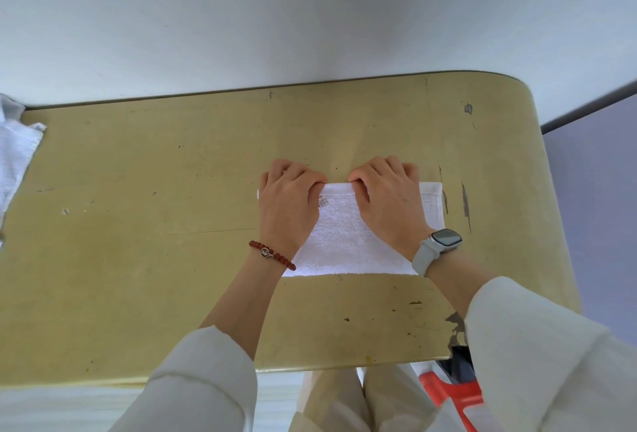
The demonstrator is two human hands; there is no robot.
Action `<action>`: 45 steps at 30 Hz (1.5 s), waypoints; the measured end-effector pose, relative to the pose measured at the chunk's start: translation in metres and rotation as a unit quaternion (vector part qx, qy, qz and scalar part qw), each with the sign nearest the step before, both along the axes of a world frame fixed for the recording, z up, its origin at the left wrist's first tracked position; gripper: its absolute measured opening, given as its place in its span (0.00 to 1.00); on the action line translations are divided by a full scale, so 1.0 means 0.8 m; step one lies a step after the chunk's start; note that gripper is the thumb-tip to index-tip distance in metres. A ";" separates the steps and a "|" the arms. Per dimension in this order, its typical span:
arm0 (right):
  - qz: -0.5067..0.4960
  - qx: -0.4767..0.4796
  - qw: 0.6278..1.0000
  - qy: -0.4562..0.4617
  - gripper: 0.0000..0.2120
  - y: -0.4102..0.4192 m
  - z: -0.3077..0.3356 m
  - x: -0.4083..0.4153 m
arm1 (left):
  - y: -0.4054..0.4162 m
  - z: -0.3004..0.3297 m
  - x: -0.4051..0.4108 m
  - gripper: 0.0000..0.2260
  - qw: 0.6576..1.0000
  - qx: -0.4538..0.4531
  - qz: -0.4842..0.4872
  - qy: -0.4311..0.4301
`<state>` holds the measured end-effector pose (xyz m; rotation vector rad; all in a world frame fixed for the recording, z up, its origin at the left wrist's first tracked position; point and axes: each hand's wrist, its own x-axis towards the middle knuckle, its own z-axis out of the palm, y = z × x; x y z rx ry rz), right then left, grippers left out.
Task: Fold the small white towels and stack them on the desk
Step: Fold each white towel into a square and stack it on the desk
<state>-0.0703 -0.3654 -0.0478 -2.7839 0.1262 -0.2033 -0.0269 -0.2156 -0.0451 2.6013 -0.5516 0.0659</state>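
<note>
While the towel (pixel 348 238) lies on the counter (pixel 172 259), left hand (pixel 287 204) and right hand (pixel 389 200) pinch its far edge with curled fingers (pixel 355 179); a fold seems underway, likely needing that edge drawn toward the near side.

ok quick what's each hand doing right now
Left hand: fingers curled, gripping the far edge of the white towel.
Right hand: also curled on that far edge.

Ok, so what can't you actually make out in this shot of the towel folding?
- Head view: the fingertips of both hands, left and right, curl over the towel's far edge, so the grip is hidden.
- The small red print on the towel is too small to read.
- The white cloth at the desk's left end is cut off by the frame edge.
- The watch face is dark and unreadable.
</note>
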 end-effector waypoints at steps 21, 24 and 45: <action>0.076 -0.049 0.994 0.061 0.20 -0.042 0.006 -0.056 | 0.041 -0.013 -0.050 0.25 0.969 0.219 -0.100 0.056; 0.093 -0.024 0.995 0.023 0.18 -0.041 0.009 -0.068 | 0.073 -0.008 -0.030 0.25 0.967 0.227 -0.111 0.042; 0.450 0.005 0.893 -0.007 0.02 0.012 0.000 -0.096 | 0.105 0.000 -0.190 0.04 0.999 -0.011 0.005 -0.049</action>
